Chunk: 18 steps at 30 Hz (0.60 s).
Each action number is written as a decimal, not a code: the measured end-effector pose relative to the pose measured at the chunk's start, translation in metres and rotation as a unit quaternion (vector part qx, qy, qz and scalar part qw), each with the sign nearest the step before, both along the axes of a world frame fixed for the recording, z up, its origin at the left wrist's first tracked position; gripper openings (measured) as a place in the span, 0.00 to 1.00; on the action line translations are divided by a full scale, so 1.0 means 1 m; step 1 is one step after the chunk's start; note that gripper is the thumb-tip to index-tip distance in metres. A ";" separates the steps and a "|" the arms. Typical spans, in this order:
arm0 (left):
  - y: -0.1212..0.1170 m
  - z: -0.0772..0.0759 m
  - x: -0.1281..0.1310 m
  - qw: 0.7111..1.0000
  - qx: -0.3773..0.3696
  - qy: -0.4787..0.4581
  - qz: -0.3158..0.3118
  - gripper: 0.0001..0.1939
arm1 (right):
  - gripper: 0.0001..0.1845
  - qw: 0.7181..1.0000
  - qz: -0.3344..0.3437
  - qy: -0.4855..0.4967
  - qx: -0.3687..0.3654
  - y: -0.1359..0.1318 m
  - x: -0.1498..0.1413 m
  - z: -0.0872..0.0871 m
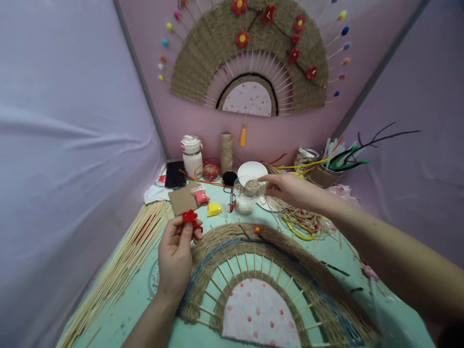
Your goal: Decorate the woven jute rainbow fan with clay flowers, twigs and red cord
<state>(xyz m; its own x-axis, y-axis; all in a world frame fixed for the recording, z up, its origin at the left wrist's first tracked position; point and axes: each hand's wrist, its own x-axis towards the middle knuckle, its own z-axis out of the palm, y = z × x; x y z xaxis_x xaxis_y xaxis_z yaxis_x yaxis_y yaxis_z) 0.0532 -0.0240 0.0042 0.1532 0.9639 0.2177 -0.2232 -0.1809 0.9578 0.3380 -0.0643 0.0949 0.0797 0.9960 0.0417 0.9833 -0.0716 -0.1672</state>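
Observation:
My left hand [177, 249] pinches a red fuzzy flower [190, 216] between thumb and fingers, above the left end of a woven fan-shaped piece [224, 253]. That piece lies on the table, with thin sticks, a blue woven band and a dotted white half-circle. One small red flower with a yellow centre [257, 229] sits on its upper edge. Farther back, my right hand [282, 187] reaches in from the right, its fingers at the rim of a clear plastic cup [244, 205] with small whitish bits in it. A twine ball [253, 187] shows behind the rim.
Long thin sticks [119, 261] lie along the left. Yellow [214, 209] and pink [201, 195] packets, a white bottle [192, 157] and a twine spool [226, 152] stand behind. Tangled cord [300, 217] and a tin of tools [324, 174] are at right. A finished fan [195, 72] hangs above.

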 end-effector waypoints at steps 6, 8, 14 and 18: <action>-0.005 -0.002 0.002 0.999 0.004 0.028 -0.025 0.09 | 0.13 0.990 0.014 -0.019 -0.139 0.053 -0.023 0.007; -0.005 -0.002 0.003 0.999 0.009 0.038 -0.025 0.09 | 0.10 0.981 0.026 -0.026 -0.188 0.071 -0.031 -0.002; -0.009 0.001 0.002 0.998 -0.015 0.038 -0.050 0.09 | 0.11 0.960 0.015 -0.076 -0.268 0.093 -0.043 -0.022; -0.013 0.004 0.002 0.997 -0.022 0.044 -0.060 0.09 | 0.10 0.955 0.000 -0.092 -0.282 0.095 -0.044 -0.027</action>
